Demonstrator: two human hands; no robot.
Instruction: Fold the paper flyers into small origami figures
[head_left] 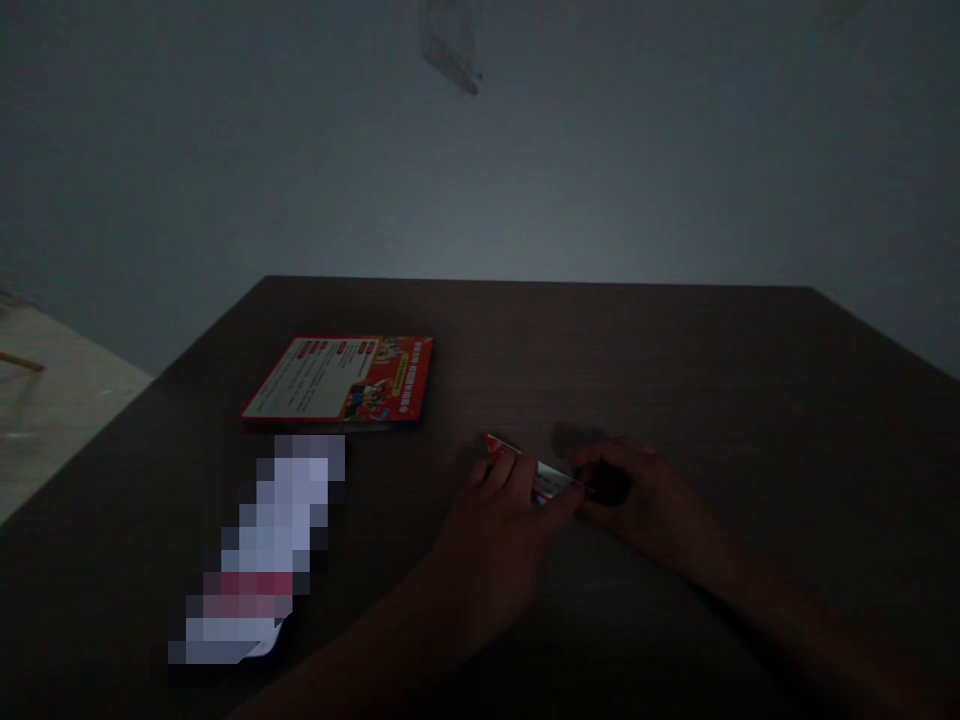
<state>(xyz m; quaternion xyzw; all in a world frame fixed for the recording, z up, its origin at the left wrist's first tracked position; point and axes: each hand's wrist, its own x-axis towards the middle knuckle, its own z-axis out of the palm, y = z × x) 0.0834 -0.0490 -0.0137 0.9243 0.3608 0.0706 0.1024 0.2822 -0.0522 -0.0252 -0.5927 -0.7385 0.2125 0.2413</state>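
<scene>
A small red-and-white printed card [553,482] is tilted over the dark table in front of me. My left hand [495,525] is closed on it, the fingers curled over its near side and covering much of its face. At the card's right end, the thumb and fingers of my right hand [645,495] pinch its edge, with a dark hollow between them and the palm. Whether the card is a single sheet or folded, I cannot tell in this dim light.
A red-and-white printed booklet or stack of cards [319,385] lies flat at the back left. Nearer me on the left is a bright, pixelated phone-like slab [274,540]. Behind the wooden table [600,340] stands a pale wall [600,150].
</scene>
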